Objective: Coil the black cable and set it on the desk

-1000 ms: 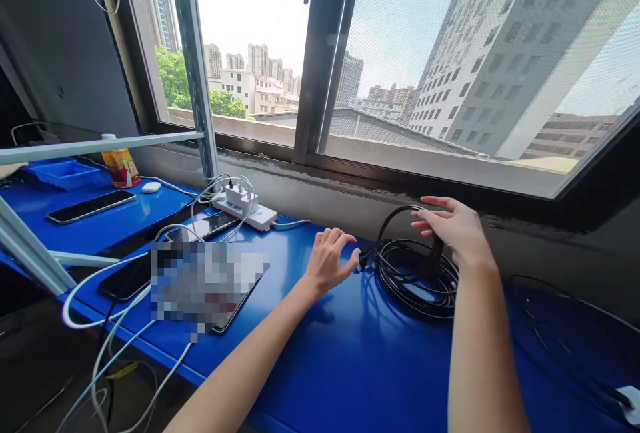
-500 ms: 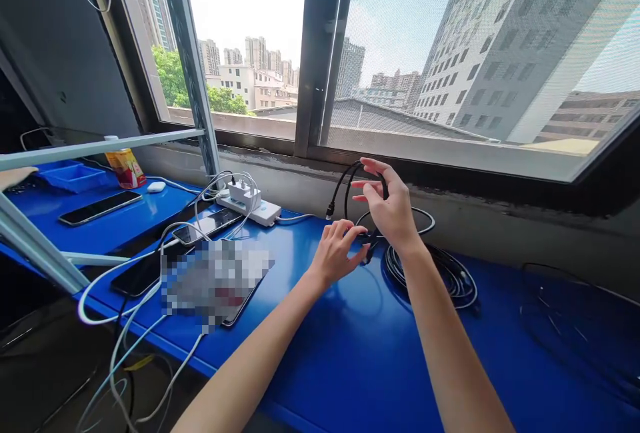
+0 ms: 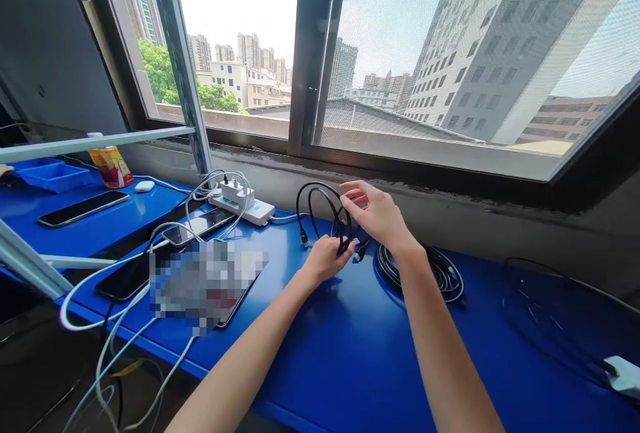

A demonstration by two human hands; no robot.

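Note:
My left hand is closed around loops of a black cable just above the blue bench top. My right hand hovers right next to it with thumb and fingers spread, touching the same cable where it rises from the bench. The rest of the black cable lies as a flat coil on the bench, just right of both hands. A plug end of the cable dangles beside my left hand.
A white power strip with chargers sits by the window sill. Phones and white cables lie on the bench at left, beside a blurred patch. A blue tray, a yellow-red packet and another phone occupy the far-left bench. Thin black wires lie at right.
My right hand lifted cable off the coil and carried it left to my left hand. My left hand has closed on the gathered loops. The camera view shifted slightly.

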